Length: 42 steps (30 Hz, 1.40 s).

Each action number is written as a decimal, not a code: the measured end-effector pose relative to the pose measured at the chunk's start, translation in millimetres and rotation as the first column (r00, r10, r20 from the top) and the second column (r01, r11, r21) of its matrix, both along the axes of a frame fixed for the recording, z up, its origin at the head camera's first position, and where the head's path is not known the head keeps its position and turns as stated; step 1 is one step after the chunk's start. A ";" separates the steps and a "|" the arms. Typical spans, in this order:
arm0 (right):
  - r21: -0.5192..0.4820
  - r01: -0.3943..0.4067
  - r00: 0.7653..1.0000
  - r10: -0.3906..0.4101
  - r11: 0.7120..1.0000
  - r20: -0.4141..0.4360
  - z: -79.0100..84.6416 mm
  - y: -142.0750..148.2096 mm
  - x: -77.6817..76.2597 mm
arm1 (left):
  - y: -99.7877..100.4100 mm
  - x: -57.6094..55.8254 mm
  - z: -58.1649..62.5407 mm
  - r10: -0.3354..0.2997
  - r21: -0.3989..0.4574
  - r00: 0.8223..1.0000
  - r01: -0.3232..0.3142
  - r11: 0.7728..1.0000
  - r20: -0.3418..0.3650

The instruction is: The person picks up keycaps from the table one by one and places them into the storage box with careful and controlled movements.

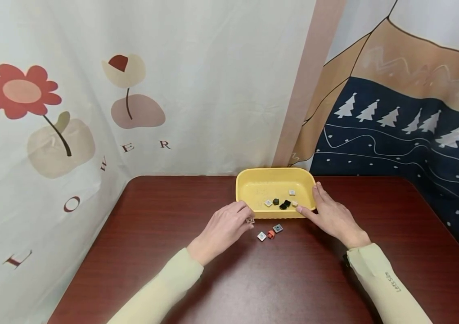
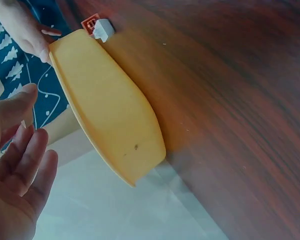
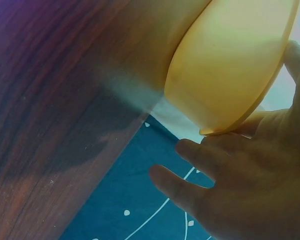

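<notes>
My left hand (image 1: pixel 227 222) is at the front left corner of a yellow plastic basin (image 1: pixel 276 215). Between thumb and fingers it pinches a small pale keycap (image 1: pixel 250 220), of which only a sliver shows in the left wrist view. On the table just before the basin lie a white keycap (image 1: pixel 262 236), a red keycap (image 1: pixel 271 234) and a dark grey one (image 1: pixel 278 228). My right hand (image 1: pixel 335 218) rests against the basin's right front corner, thumb on the front rim and fingers straight along the right end. Several white, black and cream keycaps (image 1: pixel 268 203) lie inside.
The dark red wooden table (image 1: pixel 294 279) ends just behind the basin. A pale printed curtain (image 1: pixel 213 90) hangs along its back and left, and a navy one with white trees (image 1: pixel 403 135) at the right.
</notes>
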State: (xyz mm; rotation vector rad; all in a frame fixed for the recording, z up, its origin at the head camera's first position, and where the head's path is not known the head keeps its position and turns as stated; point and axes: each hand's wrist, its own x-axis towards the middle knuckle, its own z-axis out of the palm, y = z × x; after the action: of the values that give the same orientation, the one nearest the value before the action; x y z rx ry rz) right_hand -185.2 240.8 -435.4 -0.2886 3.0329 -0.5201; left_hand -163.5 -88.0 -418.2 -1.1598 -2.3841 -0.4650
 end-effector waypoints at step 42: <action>0.005 0.005 1.000 -0.005 1.000 0.008 0.9 -1.3 0.0 | 53.3 -70.1 -13.0 0.348 -0.104 0.893 -0.332 0.937 0.284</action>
State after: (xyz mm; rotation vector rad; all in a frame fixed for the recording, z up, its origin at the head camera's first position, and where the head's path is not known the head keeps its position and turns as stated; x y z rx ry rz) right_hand -185.2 239.4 -434.5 -0.2783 3.0277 -0.5130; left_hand -233.6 -34.7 -431.1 -0.7016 -2.8034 -0.4872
